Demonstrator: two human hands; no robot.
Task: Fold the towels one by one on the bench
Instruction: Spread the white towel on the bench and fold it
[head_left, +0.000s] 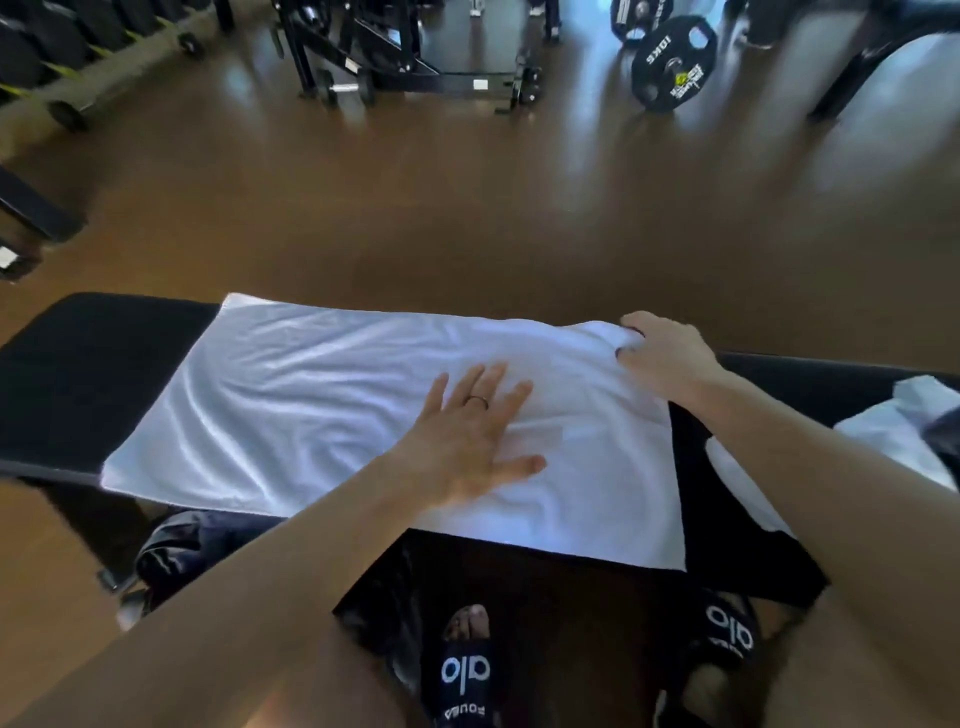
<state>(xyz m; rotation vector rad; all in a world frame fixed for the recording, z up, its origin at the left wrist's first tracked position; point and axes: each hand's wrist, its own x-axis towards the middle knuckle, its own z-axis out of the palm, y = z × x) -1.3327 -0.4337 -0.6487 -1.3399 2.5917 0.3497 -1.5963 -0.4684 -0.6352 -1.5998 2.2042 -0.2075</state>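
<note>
The white towel (332, 395) lies spread across the black bench (88, 374). My left hand (467, 441) presses flat on it, fingers straight. My right hand (660, 353), at 2 o'clock from the left, pinches the towel's far right corner. More white towels (893, 431) lie at 3 o'clock.

Soft, rumpled white cloth towel (322, 395); matt black bench (78, 374); glossy brown floor (467, 208).
</note>
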